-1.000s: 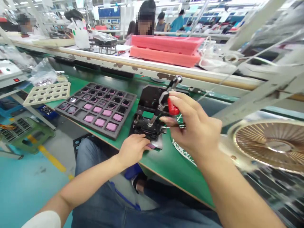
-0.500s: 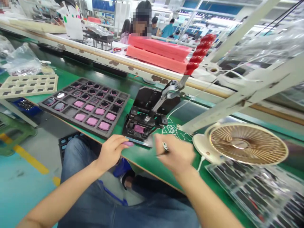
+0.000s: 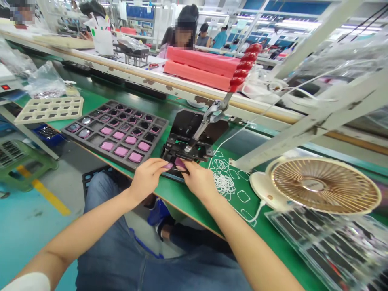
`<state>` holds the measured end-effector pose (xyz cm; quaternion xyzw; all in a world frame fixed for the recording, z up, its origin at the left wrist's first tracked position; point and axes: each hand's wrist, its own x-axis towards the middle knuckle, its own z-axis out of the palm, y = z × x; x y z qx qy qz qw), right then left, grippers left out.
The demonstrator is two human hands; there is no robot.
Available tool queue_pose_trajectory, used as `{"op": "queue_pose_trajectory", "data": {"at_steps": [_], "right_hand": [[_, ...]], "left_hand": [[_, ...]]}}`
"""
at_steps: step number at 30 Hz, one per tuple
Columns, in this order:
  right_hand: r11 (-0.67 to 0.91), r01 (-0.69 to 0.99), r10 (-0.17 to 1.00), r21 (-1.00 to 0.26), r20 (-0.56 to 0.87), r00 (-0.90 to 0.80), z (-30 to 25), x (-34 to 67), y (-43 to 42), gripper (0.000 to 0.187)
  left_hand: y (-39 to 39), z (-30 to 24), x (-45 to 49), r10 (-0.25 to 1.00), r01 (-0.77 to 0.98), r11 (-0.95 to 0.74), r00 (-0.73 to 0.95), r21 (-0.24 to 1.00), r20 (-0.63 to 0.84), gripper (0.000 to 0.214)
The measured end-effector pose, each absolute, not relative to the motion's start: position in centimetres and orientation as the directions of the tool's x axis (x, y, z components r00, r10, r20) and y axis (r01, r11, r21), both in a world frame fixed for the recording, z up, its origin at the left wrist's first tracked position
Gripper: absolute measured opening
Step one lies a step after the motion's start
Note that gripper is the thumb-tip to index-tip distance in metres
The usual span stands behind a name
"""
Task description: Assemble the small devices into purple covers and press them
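Green workbench, grey compartment tray of pink pieces on it, black press beside the tray, its red handle raised, a person's right hand pinching a purple piece at the press's front, left hand pinching a pink part just beside it.

Floor turquoise and grey, yellow stripe on it. Green stool, left. Green-topped bench; chipped white rail beyond. Slanting white post, right. Far back: bright strip lights, blue panels.
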<state>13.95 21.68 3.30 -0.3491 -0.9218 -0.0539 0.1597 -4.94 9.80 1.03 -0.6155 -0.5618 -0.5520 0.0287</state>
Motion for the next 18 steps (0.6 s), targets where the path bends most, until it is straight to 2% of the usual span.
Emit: {"op": "queue_pose_trajectory", "data": {"at_steps": [4, 6, 11, 14, 17, 18], "right_hand": [[0.780, 0.621, 0.532, -0.076, 0.602, -0.596, 3.2, 17.8, 18.9, 0.029], [0.782, 0.609, 0.535, -0.133, 0.645, -0.546, 3.4, 20.0, 17.2, 0.028], [0.745, 0.589, 0.633, -0.315, 0.613, -0.473, 3.9, 23.0, 13.2, 0.029], [0.740, 0.528, 0.665, -0.417, 0.572, -0.480, 4.8, 22.0, 11.9, 0.030], [0.778, 0.428, 0.628, -0.460, 0.553, -0.547, 6.4, 18.0, 12.2, 0.031], [0.806, 0.386, 0.591, -0.450, 0.561, -0.580, 6.9, 15.9, 12.6, 0.032]], "left_hand": [[14.4, 0.5, -3.8, 0.722, 0.771, -0.405, -0.061, 0.492, 0.690, 0.020], [16.0, 0.3, -3.4, 0.756, 0.785, -0.425, 0.033, 0.451, 0.654, 0.021], [16.4, -0.1, -3.6, 0.794, 0.799, -0.459, 0.173, 0.388, 0.582, 0.041], [15.5, -0.3, -3.7, 0.798, 0.815, -0.469, 0.226, 0.341, 0.558, 0.042], [14.9, -0.9, -3.2, 0.804, 0.832, -0.457, 0.234, 0.315, 0.547, 0.040], [14.9, -1.2, -3.0, 0.813, 0.819, -0.441, 0.193, 0.366, 0.549, 0.043]]}}
